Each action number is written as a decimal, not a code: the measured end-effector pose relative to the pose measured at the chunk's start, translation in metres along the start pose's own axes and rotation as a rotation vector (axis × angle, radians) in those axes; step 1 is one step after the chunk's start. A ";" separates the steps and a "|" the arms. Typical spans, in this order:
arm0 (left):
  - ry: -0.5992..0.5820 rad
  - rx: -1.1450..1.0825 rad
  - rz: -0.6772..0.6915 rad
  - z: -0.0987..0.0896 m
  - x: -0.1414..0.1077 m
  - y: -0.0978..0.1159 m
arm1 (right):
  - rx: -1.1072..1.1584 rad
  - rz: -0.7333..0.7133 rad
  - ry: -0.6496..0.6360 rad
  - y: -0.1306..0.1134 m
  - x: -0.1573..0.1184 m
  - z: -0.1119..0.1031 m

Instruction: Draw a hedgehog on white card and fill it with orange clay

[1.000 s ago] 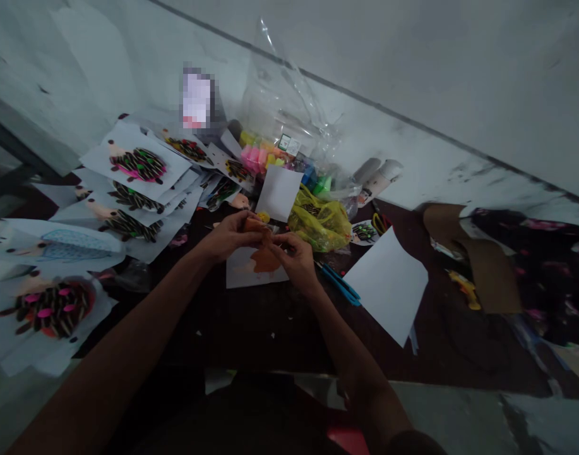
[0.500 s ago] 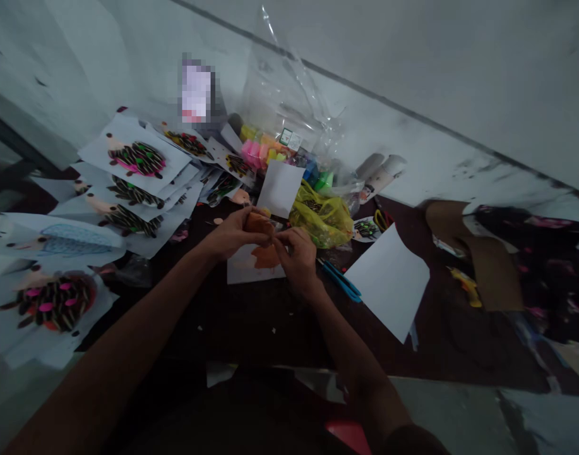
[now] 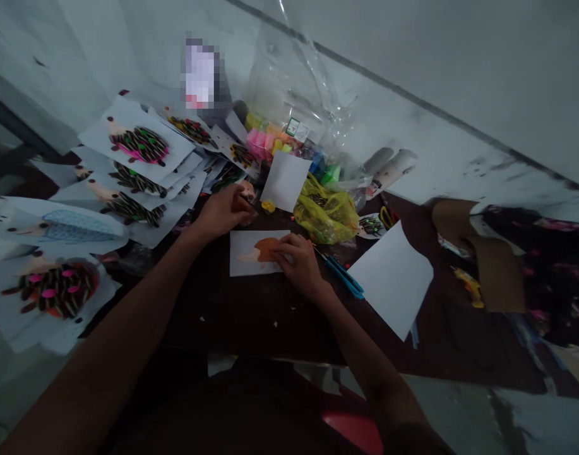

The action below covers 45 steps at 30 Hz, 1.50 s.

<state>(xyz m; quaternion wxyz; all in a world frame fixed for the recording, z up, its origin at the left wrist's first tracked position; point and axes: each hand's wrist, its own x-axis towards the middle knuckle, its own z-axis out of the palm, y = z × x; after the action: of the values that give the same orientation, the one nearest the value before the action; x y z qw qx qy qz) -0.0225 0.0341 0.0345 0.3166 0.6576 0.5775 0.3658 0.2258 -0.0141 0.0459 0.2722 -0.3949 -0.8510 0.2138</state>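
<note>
A small white card (image 3: 239, 265) lies on the dark table, bearing a hedgehog shape with an orange-brown body (image 3: 265, 248) and a paler snout. My right hand (image 3: 299, 262) is over the card's right side, its fingertips pressed together at the orange-brown body; whatever they pinch is hidden. Beyond the card to the left, my left hand (image 3: 223, 213) is low over the table, fingers curled round a dim orange-brown lump of clay (image 3: 245, 218). A yellow bit of clay (image 3: 268, 206) and a blank white card (image 3: 285, 180) are just beyond.
Finished-looking hedgehog pictures (image 3: 137, 142) are stacked at left. A clear bag of coloured clay (image 3: 270, 140) and a yellow plastic bag (image 3: 329, 215) stand at the back. Blue-handled scissors (image 3: 343, 278), a white sheet (image 3: 393, 281) and a yellow glue gun (image 3: 469, 287) lie to the right.
My hands have parted. The left moved away and left with the orange-brown lump, while the right came down onto the card, uncovering more of the hedgehog shape.
</note>
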 end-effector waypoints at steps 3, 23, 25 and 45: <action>0.148 0.335 0.029 -0.003 -0.003 0.007 | -0.108 -0.038 -0.050 -0.002 -0.004 0.002; -0.226 0.332 0.125 -0.003 -0.024 0.005 | -0.467 -0.279 -0.264 -0.010 -0.012 -0.012; -0.234 0.335 0.118 -0.003 -0.024 0.005 | -0.426 -0.243 -0.255 -0.011 -0.012 -0.014; -0.305 0.523 0.157 -0.006 -0.054 0.023 | -0.522 -0.223 -0.269 -0.013 -0.017 -0.011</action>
<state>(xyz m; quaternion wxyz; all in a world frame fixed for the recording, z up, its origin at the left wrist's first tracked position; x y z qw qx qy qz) -0.0196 -0.0228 0.0506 0.1906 0.8065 0.5455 0.1253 0.2349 -0.0337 0.0566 0.0683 -0.3239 -0.9436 0.0075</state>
